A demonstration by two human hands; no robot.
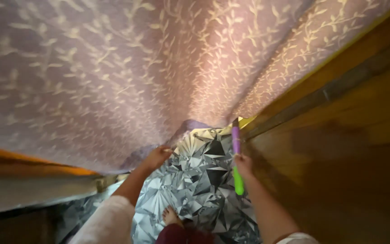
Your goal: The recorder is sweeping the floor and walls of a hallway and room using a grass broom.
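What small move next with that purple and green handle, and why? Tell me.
Probably push the handle further in along the wooden panel. The left hand holds the patterned cloth lifted, the right hand grips the handle mid-length, and its far end points into the opened gap.

Both arms reach down; left hand (158,157) pinching, right hand (243,165) fisted
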